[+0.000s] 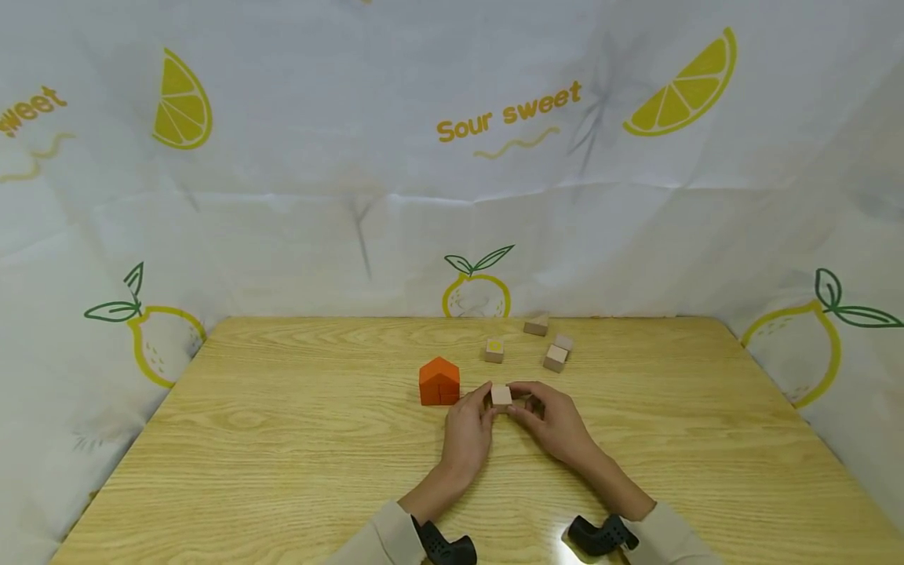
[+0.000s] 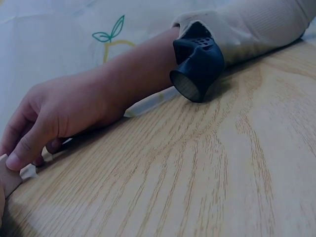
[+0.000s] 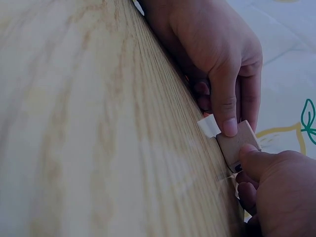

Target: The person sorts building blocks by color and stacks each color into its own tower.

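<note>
Both hands hold a small plain wooden block [image 1: 501, 395] between them, close to the tabletop. My left hand [image 1: 468, 435] pinches its left side; in the left wrist view that block [image 2: 9, 177] is partly cut off by the frame edge. From the other side my right hand [image 1: 556, 424] pinches it with thumb and fingers. The right wrist view shows the block [image 3: 239, 144] tilted, with a thumb of each hand on it and a small dark mark low on it. A small white piece [image 3: 209, 125] shows beside it; its kind is unclear.
An orange house-shaped block stack [image 1: 439, 383] stands just left of the hands. Behind them lie a block with a yellow ring [image 1: 494, 351], a wedge-like block [image 1: 537, 326] and two adjoining wooden blocks [image 1: 555, 359]. A lemon-print white cloth [image 1: 318, 251] rises behind the wooden table [image 1: 282, 463].
</note>
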Available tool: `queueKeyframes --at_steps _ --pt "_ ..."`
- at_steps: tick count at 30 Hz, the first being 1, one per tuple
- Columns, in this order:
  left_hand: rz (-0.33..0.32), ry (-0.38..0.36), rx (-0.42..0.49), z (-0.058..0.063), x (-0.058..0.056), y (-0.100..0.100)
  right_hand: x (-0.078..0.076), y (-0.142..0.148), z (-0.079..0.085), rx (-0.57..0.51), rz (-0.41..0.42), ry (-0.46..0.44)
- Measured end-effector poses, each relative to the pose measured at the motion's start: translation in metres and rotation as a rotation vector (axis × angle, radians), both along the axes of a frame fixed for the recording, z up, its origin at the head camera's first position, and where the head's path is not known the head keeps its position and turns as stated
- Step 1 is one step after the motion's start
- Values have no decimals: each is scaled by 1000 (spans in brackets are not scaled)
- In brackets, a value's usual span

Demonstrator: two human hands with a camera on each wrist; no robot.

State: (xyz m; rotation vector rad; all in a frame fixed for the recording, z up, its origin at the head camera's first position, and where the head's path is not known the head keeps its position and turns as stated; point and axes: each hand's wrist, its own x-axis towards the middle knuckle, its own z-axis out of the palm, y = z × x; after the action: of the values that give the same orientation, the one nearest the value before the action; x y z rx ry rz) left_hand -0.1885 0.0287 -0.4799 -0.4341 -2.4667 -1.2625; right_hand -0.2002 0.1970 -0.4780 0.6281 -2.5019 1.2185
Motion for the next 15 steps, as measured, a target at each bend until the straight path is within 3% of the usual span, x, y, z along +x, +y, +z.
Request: queueKeyframes --at_steps 15 --pt "5 -8 -6 3 1 0 0 1 1 1 2 -30"
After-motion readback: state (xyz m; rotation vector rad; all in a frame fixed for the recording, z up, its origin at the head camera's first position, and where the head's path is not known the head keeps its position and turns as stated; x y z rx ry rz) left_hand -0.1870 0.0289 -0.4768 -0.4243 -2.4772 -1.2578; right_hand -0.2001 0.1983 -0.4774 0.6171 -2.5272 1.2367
